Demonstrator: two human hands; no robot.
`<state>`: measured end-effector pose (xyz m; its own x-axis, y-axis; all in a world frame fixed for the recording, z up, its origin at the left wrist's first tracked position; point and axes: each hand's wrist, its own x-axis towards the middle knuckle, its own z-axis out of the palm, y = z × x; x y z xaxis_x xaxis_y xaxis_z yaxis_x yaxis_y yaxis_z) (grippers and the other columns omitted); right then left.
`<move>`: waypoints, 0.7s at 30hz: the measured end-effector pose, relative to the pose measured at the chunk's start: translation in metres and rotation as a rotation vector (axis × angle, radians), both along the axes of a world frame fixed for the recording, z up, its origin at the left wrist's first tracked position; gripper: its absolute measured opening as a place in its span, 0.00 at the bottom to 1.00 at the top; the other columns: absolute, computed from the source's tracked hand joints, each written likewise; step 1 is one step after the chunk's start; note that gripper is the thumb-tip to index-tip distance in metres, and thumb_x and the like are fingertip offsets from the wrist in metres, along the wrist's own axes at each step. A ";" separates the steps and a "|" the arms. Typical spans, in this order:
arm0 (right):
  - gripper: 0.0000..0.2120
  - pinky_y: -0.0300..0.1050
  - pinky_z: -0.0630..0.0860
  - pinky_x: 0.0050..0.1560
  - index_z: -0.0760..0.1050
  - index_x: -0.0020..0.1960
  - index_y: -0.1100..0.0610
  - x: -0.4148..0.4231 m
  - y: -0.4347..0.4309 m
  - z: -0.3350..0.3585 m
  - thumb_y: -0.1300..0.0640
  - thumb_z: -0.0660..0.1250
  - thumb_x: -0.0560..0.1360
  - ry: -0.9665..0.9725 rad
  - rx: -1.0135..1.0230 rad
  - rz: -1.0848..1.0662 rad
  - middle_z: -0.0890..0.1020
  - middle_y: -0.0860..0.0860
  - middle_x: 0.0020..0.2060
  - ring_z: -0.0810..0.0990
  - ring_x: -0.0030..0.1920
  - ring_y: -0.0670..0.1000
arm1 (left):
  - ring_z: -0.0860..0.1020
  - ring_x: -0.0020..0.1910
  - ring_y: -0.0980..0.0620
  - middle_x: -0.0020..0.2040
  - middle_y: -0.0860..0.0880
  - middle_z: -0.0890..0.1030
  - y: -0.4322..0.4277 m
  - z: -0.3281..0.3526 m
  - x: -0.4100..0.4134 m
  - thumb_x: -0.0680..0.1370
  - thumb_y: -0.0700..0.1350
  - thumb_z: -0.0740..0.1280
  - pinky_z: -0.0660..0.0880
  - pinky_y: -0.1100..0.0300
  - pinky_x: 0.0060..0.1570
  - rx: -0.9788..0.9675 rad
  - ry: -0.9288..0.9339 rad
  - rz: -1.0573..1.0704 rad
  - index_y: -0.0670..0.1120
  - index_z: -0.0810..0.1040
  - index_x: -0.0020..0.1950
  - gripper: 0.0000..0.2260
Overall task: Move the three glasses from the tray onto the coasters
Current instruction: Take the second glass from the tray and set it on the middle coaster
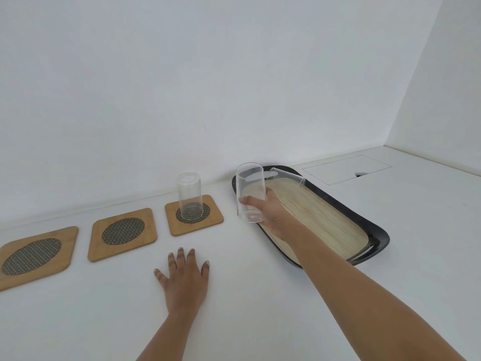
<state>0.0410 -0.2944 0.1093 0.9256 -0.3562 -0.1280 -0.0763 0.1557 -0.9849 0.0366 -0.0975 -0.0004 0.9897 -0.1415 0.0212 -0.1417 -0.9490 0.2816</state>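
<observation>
Three bamboo coasters with dark mesh centres lie in a row on the white counter. A clear glass (189,196) stands on the right coaster (213,217). The middle coaster (122,234) and the left coaster (33,256) are bare. My right hand (273,213) grips a second clear glass (250,192) and holds it over the left rim of the black tray (374,230). A third glass (287,175) lies tilted at the far end of the tray. My left hand (182,280) rests flat on the counter, fingers spread, holding nothing.
The white wall runs close behind the coasters and the tray. To the right, a rectangular hatch (346,169) with a finger notch is set flush in the counter. The tray has a pale wooden inlay.
</observation>
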 end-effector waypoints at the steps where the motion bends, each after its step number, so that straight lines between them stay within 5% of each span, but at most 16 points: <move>1: 0.30 0.50 0.77 0.50 0.67 0.63 0.57 0.001 0.001 -0.002 0.57 0.76 0.65 0.012 -0.113 -0.003 0.78 0.56 0.56 0.79 0.49 0.53 | 0.49 0.77 0.47 0.78 0.48 0.53 0.000 0.000 0.000 0.81 0.57 0.48 0.49 0.38 0.73 0.000 0.001 0.000 0.49 0.53 0.76 0.25; 6: 0.36 0.45 0.76 0.51 0.69 0.60 0.51 0.002 0.004 -0.012 0.51 0.80 0.55 -0.106 -0.171 -0.166 0.77 0.51 0.57 0.78 0.56 0.51 | 0.49 0.78 0.47 0.78 0.48 0.53 0.001 0.000 -0.001 0.81 0.57 0.48 0.49 0.38 0.73 0.001 0.002 -0.001 0.49 0.53 0.76 0.25; 12: 0.26 0.41 0.74 0.49 0.71 0.51 0.50 0.006 0.014 -0.007 0.57 0.77 0.57 -0.333 0.074 -0.192 0.77 0.50 0.56 0.77 0.58 0.53 | 0.48 0.78 0.47 0.78 0.48 0.53 0.002 0.000 0.000 0.81 0.57 0.48 0.48 0.38 0.73 -0.014 0.003 0.003 0.49 0.53 0.76 0.25; 16: 0.24 0.48 0.74 0.60 0.69 0.52 0.53 0.009 0.017 -0.003 0.64 0.74 0.61 -0.465 0.307 -0.185 0.74 0.58 0.53 0.76 0.54 0.55 | 0.48 0.78 0.48 0.78 0.49 0.53 0.002 0.000 0.001 0.80 0.57 0.48 0.48 0.39 0.73 -0.033 0.006 0.004 0.50 0.53 0.76 0.25; 21: 0.16 0.36 0.76 0.47 0.69 0.51 0.57 0.010 0.023 -0.002 0.67 0.71 0.69 -0.438 0.490 -0.215 0.77 0.52 0.47 0.78 0.45 0.47 | 0.49 0.77 0.51 0.78 0.51 0.54 0.008 0.001 0.003 0.80 0.58 0.51 0.46 0.44 0.75 -0.117 0.014 0.013 0.52 0.56 0.75 0.24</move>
